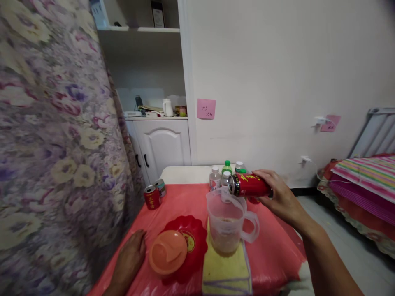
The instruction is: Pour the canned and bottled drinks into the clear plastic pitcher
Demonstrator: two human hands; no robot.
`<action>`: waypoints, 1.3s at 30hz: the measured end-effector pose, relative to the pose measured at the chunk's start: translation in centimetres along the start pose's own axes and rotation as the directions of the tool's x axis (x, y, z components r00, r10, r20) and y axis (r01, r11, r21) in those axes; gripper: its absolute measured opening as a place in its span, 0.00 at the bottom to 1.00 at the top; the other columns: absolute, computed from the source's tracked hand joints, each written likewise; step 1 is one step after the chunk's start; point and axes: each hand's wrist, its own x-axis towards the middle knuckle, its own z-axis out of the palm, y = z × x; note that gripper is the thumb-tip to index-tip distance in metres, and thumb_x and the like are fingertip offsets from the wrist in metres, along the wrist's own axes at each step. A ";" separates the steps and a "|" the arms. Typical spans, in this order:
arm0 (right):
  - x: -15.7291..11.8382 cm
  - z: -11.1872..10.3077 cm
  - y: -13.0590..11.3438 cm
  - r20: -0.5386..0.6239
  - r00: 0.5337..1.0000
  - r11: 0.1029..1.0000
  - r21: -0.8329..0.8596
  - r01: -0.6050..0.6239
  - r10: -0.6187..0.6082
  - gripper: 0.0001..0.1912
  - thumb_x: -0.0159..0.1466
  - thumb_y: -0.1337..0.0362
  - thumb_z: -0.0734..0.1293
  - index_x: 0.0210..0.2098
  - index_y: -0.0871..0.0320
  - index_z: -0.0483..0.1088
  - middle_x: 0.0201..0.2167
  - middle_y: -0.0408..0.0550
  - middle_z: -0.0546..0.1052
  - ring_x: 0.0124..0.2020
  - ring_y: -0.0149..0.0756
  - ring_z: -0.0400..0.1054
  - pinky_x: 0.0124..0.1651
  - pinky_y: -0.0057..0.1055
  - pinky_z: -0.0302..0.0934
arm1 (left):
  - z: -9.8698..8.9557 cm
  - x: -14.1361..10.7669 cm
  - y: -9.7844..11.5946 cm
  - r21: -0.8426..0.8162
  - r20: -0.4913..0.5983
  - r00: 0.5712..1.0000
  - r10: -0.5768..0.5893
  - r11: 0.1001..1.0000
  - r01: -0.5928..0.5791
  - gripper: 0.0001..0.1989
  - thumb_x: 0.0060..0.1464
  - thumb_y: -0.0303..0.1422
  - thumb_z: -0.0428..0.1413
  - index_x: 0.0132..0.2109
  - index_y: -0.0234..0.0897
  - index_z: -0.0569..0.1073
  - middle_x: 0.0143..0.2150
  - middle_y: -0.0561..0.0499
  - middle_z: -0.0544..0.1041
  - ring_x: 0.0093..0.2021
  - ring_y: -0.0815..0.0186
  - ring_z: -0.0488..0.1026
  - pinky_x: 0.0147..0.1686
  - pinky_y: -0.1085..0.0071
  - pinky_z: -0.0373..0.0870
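Note:
My right hand (274, 193) is wrapped round a red can (251, 185), tipped on its side with its top over the rim of a clear plastic pitcher (225, 230). Some brownish liquid lies in the bottom of the pitcher, which stands on a yellow cloth (226, 275). On the red table cover at the left rests my left hand (131, 255), near an orange bowl (168, 251). The bowl sits partly on a red scalloped plate (197, 257). Whether the left fingers are spread is unclear, but nothing shows in them.
Another red can (152, 197) and a blue-grey can (160, 187) stand at the table's back left. Several bottles, one with a green cap (227, 167), stand behind the pitcher. A floral curtain (61, 144) hangs at the left, and a bed (367, 193) is at the right.

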 end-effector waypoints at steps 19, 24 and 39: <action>0.1 -0.5 -0.9 0.009 0.999 0.998 -0.060 0.031 -0.031 0.37 0.60 0.74 0.66 0.65 0.41 0.57 0.59 0.51 0.68 0.59 0.49 0.66 0.60 0.55 0.66 | 0.5 -0.2 -0.5 0.020 0.002 1.000 0.022 1.000 -0.022 0.20 0.62 0.36 0.45 0.53 0.33 0.74 0.55 0.36 0.81 0.55 0.53 0.79 0.59 0.57 0.72; 0.1 -0.8 -1.0 0.007 1.000 0.998 -0.053 0.026 -0.025 0.36 0.60 0.73 0.66 0.65 0.43 0.58 0.59 0.51 0.68 0.59 0.49 0.65 0.61 0.53 0.65 | 0.5 -0.1 -0.3 0.026 -0.001 1.000 0.017 1.000 -0.017 0.20 0.62 0.35 0.45 0.53 0.33 0.74 0.55 0.37 0.81 0.55 0.53 0.79 0.58 0.58 0.72; 0.2 -1.1 -1.4 -0.005 0.999 0.995 -0.092 0.039 -0.040 0.38 0.59 0.74 0.66 0.65 0.43 0.58 0.60 0.52 0.69 0.59 0.50 0.65 0.61 0.55 0.64 | 0.3 -0.2 -0.2 0.042 0.021 1.000 0.014 0.999 -0.014 0.20 0.63 0.36 0.43 0.53 0.33 0.73 0.55 0.37 0.81 0.55 0.54 0.78 0.59 0.60 0.71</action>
